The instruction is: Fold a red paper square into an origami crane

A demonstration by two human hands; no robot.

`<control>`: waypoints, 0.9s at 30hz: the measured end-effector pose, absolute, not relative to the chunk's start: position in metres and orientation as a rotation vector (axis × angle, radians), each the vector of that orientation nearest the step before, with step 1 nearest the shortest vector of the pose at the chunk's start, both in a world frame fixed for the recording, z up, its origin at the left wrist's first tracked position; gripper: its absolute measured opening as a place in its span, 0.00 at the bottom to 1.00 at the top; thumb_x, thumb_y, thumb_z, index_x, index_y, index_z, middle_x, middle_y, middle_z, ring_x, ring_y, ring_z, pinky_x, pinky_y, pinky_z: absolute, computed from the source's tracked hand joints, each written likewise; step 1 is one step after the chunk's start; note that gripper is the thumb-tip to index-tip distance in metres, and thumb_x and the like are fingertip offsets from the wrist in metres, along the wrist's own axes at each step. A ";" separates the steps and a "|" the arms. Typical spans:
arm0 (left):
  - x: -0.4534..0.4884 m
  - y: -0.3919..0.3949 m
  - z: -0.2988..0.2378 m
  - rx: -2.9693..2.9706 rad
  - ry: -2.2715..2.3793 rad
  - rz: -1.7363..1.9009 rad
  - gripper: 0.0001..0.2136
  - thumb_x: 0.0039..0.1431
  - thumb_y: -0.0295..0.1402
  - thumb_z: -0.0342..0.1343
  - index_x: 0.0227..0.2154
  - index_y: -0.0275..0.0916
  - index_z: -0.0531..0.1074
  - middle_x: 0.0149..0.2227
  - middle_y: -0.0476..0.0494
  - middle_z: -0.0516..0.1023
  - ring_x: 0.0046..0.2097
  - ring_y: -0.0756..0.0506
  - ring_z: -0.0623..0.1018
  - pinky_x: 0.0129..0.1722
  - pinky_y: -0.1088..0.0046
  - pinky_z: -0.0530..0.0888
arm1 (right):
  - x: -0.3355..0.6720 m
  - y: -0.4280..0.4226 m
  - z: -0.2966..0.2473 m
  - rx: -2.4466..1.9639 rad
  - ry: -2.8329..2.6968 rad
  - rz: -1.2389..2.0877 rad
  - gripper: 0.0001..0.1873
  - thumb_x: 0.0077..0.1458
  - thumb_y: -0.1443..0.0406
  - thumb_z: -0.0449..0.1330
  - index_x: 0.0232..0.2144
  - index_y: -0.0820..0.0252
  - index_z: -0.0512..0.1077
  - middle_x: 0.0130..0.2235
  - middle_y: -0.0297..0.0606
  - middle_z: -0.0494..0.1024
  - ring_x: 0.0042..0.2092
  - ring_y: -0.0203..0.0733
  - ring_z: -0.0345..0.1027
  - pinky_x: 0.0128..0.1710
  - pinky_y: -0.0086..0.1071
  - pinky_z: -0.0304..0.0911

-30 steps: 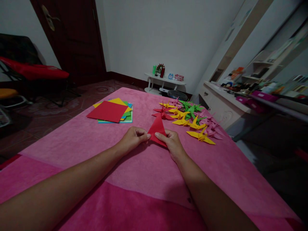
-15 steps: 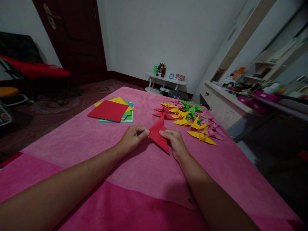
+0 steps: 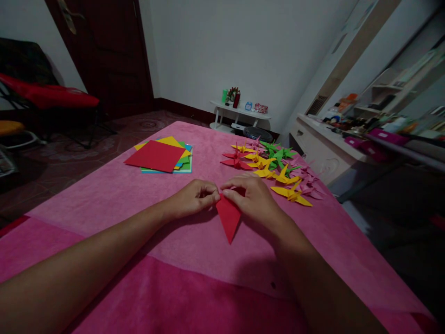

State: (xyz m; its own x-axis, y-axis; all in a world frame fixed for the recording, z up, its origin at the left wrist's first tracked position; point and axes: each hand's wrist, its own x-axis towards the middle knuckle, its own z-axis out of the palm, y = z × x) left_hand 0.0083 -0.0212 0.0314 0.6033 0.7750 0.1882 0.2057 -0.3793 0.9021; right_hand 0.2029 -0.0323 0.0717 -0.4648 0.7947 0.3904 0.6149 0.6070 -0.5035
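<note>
A folded piece of red origami paper [image 3: 229, 219] hangs between my hands at the middle of the pink-covered table, one point of it toward me. My left hand [image 3: 196, 197] pinches its left corner between thumb and fingers. On the other side my right hand [image 3: 252, 197] is closed on the upper right part, with the thumb on top and the fingers curled behind, covering that part of the paper. Just beyond my right hand are folded paper cranes, among them a red crane [image 3: 236, 162], a yellow crane [image 3: 292, 195] and a green crane [image 3: 278, 157].
A stack of square coloured paper [image 3: 155, 156], red sheet uppermost, lies on the left of the pink cloth [image 3: 104, 204]. Pink cranes [image 3: 309, 178] sit near the table's right edge. Behind are a white shelf [image 3: 239, 112], a cluttered dresser [image 3: 323, 139] and a red chair [image 3: 52, 95].
The red paper has come nearer to me, its lower point now further down. My right hand has moved up over the paper's top right. My left hand keeps its pinch.
</note>
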 end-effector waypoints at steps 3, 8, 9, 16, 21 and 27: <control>0.011 -0.024 0.030 2.024 0.843 0.822 0.14 0.58 0.36 0.51 0.20 0.35 0.67 0.21 0.51 0.64 0.25 0.52 0.63 0.25 0.76 0.59 | 0.203 -0.031 0.063 -1.205 -2.254 0.587 0.08 0.52 0.67 0.58 0.28 0.57 0.78 0.28 0.35 0.78 0.30 0.38 0.67 0.32 0.31 0.58; 0.016 -0.029 0.033 2.177 0.868 0.918 0.13 0.59 0.33 0.51 0.21 0.34 0.69 0.23 0.50 0.66 0.26 0.52 0.66 0.27 0.76 0.60 | 0.205 -0.030 0.062 -1.283 -2.202 0.767 0.08 0.51 0.64 0.58 0.24 0.61 0.75 0.24 0.35 0.74 0.27 0.36 0.63 0.26 0.28 0.52; 0.017 -0.030 0.034 2.185 0.853 0.915 0.13 0.59 0.33 0.51 0.20 0.34 0.68 0.23 0.50 0.66 0.26 0.52 0.65 0.27 0.76 0.60 | 0.206 -0.030 0.064 -1.276 -2.211 0.794 0.09 0.51 0.64 0.58 0.24 0.62 0.75 0.24 0.34 0.73 0.27 0.35 0.62 0.26 0.28 0.51; 0.006 -0.021 0.043 1.992 0.739 0.765 0.16 0.59 0.36 0.51 0.18 0.35 0.64 0.22 0.50 0.63 0.26 0.52 0.63 0.27 0.75 0.59 | 0.221 -0.022 0.067 -1.158 -2.175 1.090 0.10 0.49 0.63 0.58 0.20 0.63 0.69 0.20 0.28 0.62 0.23 0.30 0.53 0.24 0.26 0.48; -0.010 -0.009 0.040 1.843 0.771 0.752 0.16 0.56 0.40 0.55 0.18 0.35 0.67 0.22 0.49 0.63 0.27 0.51 0.63 0.27 0.74 0.59 | 0.235 -0.019 0.072 -1.231 -2.006 1.211 0.13 0.47 0.59 0.61 0.21 0.63 0.69 0.18 0.28 0.64 0.20 0.28 0.52 0.20 0.26 0.47; -0.017 0.000 0.024 1.513 0.820 0.930 0.18 0.52 0.41 0.59 0.16 0.34 0.64 0.19 0.51 0.60 0.22 0.54 0.58 0.22 0.76 0.53 | 0.252 -0.009 0.064 -1.244 -1.783 1.229 0.18 0.46 0.55 0.64 0.17 0.62 0.66 0.17 0.30 0.66 0.17 0.28 0.54 0.17 0.25 0.48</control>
State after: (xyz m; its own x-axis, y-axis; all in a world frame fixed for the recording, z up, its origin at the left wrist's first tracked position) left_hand -0.0166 0.0000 0.0245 0.4471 0.8867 0.1173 0.0056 -0.1339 0.9910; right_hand 0.2519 -0.0085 0.0642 -0.3526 0.9357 -0.0123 0.3445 0.1176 -0.9314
